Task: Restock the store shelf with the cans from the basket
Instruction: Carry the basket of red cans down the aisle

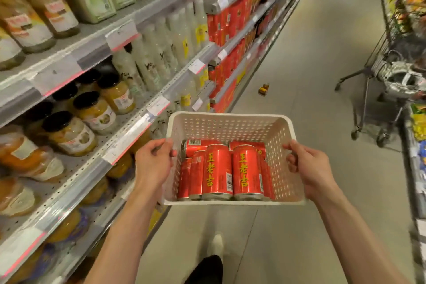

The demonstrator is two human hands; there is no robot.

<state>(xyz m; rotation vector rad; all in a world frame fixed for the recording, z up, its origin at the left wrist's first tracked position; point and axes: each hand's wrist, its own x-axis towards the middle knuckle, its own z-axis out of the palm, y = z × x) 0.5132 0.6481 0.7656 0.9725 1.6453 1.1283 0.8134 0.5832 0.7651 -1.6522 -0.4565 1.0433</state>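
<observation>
while the person stands in a store aisle, the left hand (154,163) is clamped on the left rim of a white perforated basket (227,125) and the right hand (307,166) grips the right rim, holding it off the floor. between the two hands, red cans (231,169) with yellow characters stand upright inside the basket, a few more lying behind them. beyond the left hand, the shelf (232,23) further down the aisle holds rows of matching red cans, with jars (92,110) and pale bottles (175,34) nearer.
</observation>
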